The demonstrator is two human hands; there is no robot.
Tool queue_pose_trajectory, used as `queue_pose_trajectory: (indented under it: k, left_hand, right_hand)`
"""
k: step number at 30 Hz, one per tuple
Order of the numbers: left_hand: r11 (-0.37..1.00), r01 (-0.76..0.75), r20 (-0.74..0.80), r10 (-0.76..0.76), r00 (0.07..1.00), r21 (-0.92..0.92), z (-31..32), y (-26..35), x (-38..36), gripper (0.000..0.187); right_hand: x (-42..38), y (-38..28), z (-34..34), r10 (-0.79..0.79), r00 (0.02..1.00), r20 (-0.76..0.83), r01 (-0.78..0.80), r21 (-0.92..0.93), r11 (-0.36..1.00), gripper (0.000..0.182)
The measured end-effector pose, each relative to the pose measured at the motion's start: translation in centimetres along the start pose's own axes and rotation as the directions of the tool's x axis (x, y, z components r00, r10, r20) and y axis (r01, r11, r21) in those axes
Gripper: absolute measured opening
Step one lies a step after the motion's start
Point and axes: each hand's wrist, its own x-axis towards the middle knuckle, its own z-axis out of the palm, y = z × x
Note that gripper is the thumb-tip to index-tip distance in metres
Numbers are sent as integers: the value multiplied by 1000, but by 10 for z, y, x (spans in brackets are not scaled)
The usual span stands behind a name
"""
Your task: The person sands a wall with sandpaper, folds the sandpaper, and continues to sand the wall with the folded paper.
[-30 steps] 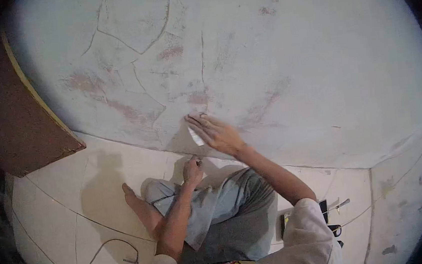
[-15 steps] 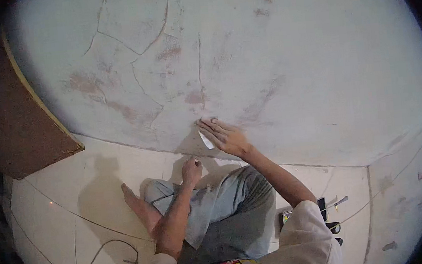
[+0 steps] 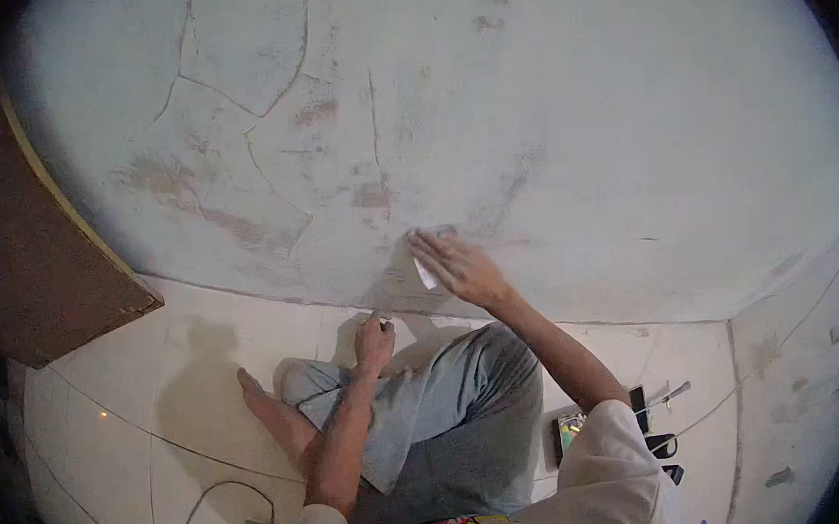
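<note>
My right hand (image 3: 462, 268) lies with its fingers stretched against the pale wall (image 3: 630, 164), low down. Under the palm it presses a white sheet (image 3: 426, 273), which looks like sandpaper; one edge sticks out on the left side, and the rest is hidden. My left hand (image 3: 375, 346) is closed, above my bent leg and near the foot of the wall. A small bit shows at its fingertips, too small to name. Cracks and reddish worn patches (image 3: 371, 196) mark the wall above and left of my right hand.
A brown board (image 3: 69, 243) with a yellowish edge leans in at the left. Thin cables (image 3: 196, 446) run over the tiled floor (image 3: 200, 371). By my right elbow lie a small box (image 3: 566, 431) and several dark items. A side wall (image 3: 799, 378) meets the corner at right.
My right hand has slid a little to the right along the wall with the white sheet. The left hand stays closed in about the same place. The view has shifted slightly.
</note>
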Motion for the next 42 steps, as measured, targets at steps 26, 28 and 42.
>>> queue_pose_trajectory:
  k: [26,28,42]
  left_hand:
    - [1000,10,54,-11,998,24,-17,20,-4,28]
    - [999,21,23,-22,999,49,-15,21,-4,29]
    - [998,46,-9,-46,999,41,-3,6,1,24]
  right_hand:
    - [54,30,-90,345,232,-909,-564,164,809,44]
    - [53,17,-46,228,496,-838,-460,-31,887,50]
    - [38,38,-89,404,210,-891,-652,180,737,43]
